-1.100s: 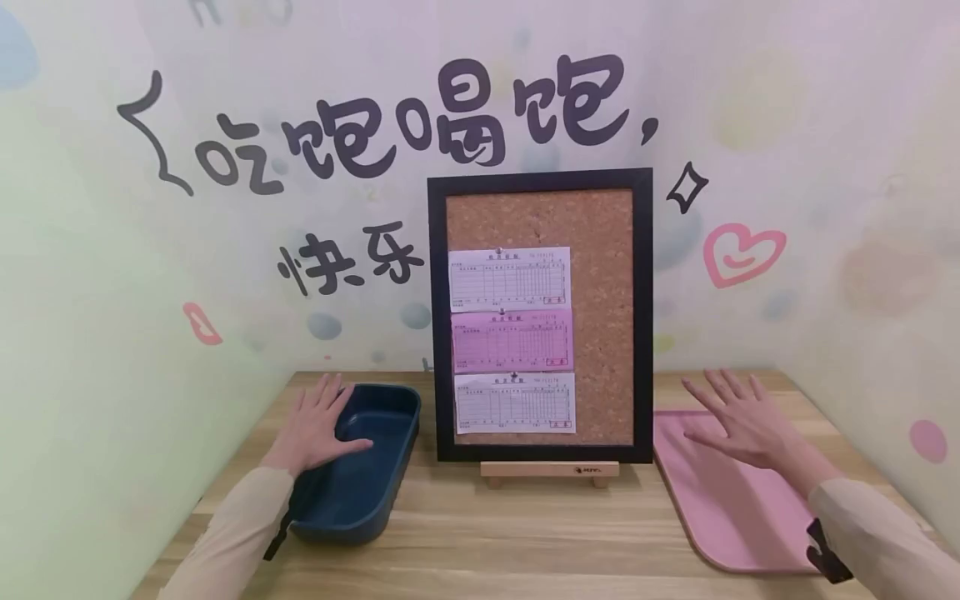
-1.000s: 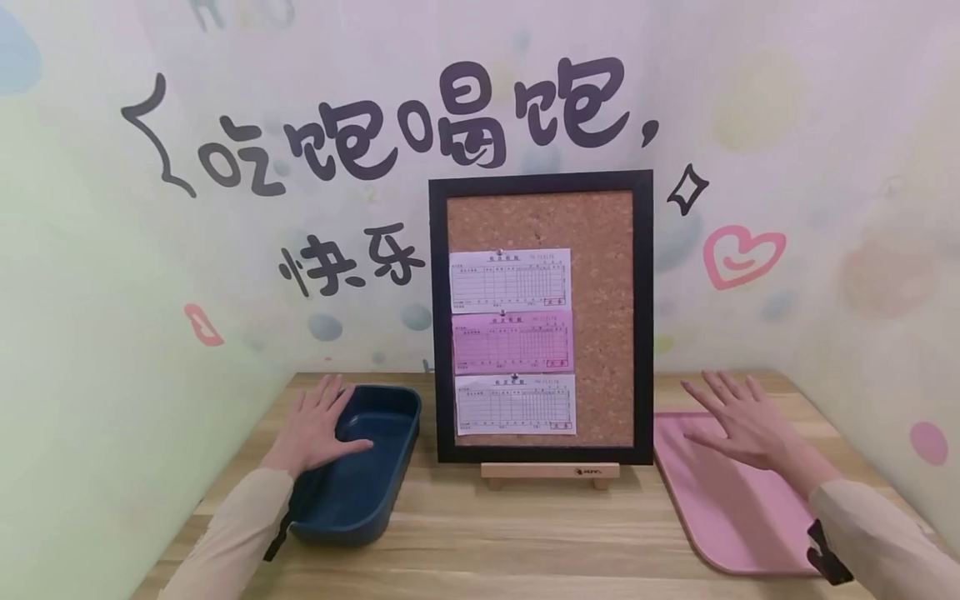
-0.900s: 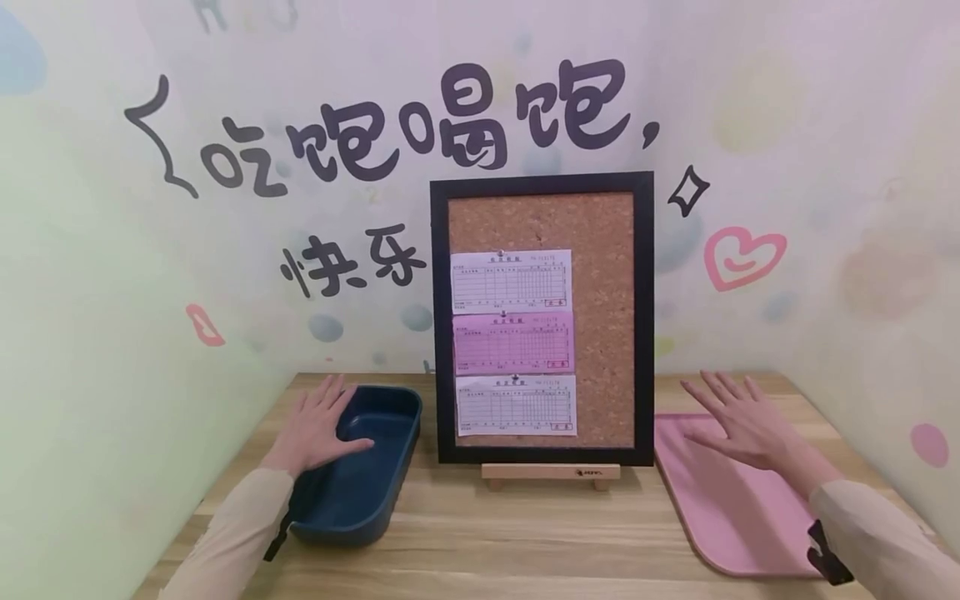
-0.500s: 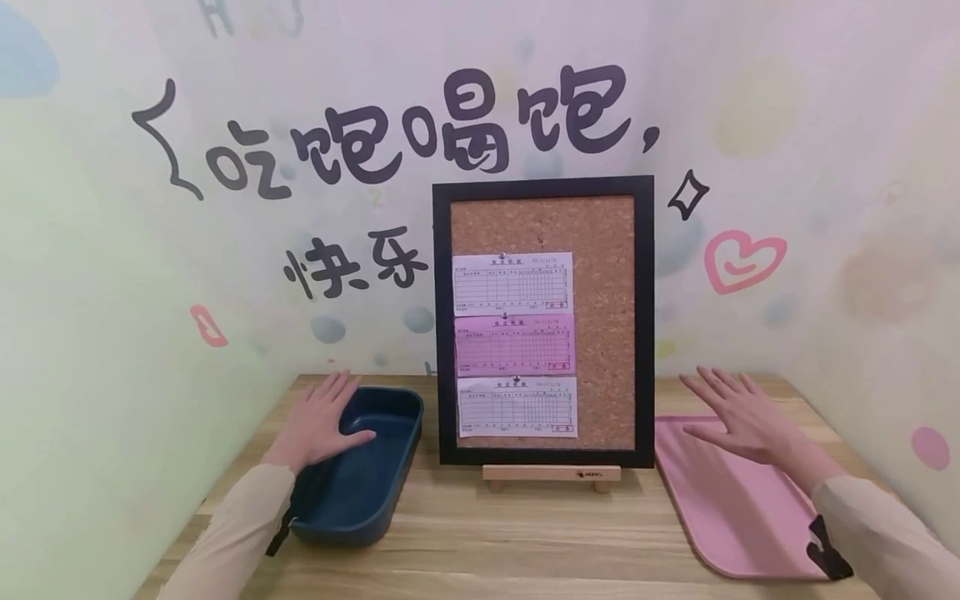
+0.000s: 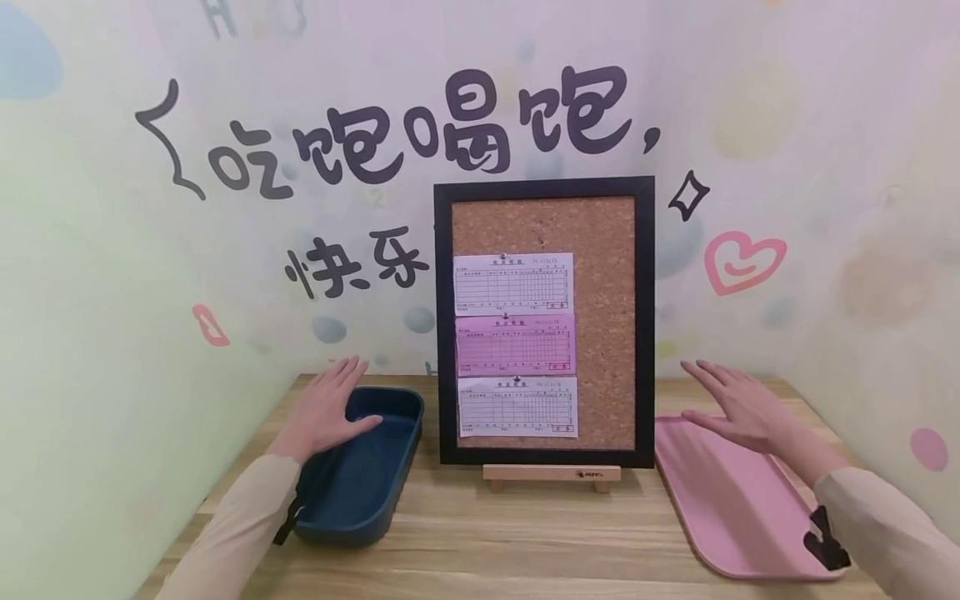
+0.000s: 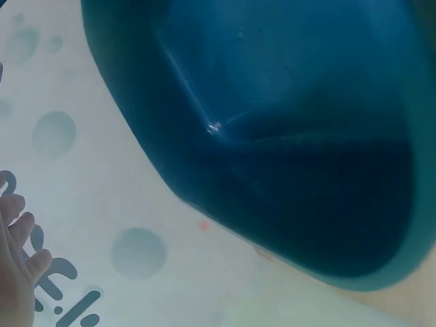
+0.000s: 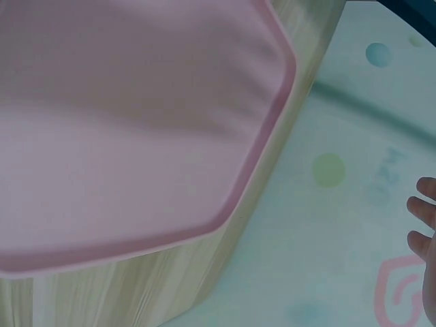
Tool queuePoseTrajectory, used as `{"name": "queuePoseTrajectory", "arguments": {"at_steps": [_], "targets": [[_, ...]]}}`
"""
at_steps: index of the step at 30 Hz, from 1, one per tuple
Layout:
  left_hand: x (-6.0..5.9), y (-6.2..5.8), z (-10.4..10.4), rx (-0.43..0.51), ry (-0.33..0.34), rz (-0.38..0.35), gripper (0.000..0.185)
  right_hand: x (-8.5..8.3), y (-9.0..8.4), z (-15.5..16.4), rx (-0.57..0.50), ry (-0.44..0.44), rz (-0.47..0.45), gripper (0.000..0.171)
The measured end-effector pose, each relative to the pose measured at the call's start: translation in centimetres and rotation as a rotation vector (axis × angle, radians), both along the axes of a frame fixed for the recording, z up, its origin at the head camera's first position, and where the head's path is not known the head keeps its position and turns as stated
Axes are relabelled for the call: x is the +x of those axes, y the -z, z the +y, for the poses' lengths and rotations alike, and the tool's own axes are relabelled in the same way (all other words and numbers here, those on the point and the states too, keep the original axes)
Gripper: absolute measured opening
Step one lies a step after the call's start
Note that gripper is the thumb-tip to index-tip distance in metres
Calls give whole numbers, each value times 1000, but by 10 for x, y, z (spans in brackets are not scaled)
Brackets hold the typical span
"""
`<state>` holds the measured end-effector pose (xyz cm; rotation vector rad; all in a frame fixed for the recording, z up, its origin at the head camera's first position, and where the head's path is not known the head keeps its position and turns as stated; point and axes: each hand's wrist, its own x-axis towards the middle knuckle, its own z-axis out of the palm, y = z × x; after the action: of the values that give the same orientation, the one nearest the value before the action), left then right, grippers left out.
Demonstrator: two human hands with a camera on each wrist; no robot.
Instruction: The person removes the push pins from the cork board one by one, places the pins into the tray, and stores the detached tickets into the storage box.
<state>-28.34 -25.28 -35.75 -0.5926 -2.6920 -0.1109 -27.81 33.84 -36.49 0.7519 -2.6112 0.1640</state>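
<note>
Bin point(image 5: 360, 483) lies under the flat, empty left hand point(image 5: 326, 410); right hand point(image 5: 738, 406), flat and empty, hovers over tray point(image 5: 731, 508).

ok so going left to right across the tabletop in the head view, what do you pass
left hand → dark blue tray → black-framed cork board on its wooden stand → right hand → pink tray

Head view faces the rear wall from above the light wooden table point(image 5: 525, 533). Left wrist view looks closely into the dark blue plastic tub point(image 6: 286, 136); right wrist view, over the flat pink tray point(image 7: 136, 122).
</note>
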Motion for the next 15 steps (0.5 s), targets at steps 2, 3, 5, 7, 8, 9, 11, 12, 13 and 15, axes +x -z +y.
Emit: {"name": "queuePoseTrajectory", "arguments": {"at_steps": [2,3,5,7,8,9,11,12,13,15], "targets": [[0,-3,2,17,14,9,84,0,-3,-1,-8,-2,-1,72],[0,-5,4,27,24,18,82,0,-5,-2,-16,-4,-3,72],[-1,-7,6,47,41,38,81,0,-8,-4,-33,-3,-8,72],[-2,-9,9,61,51,52,80,1,-12,-6,-55,2,-20,72],[-2,-11,11,72,55,58,80,1,-14,-7,-62,5,-26,72],[-2,-12,13,86,59,57,80,1,-16,-8,-67,9,-35,72],[-1,-16,17,120,64,47,79,1,-20,-10,-72,18,-52,72],[-1,-18,20,134,66,43,79,1,-22,-11,-75,22,-63,73],[0,-21,23,150,70,40,79,2,-24,-12,-77,27,-71,73],[1,-26,29,178,81,34,79,2,-28,-14,-82,31,-81,73]]}}
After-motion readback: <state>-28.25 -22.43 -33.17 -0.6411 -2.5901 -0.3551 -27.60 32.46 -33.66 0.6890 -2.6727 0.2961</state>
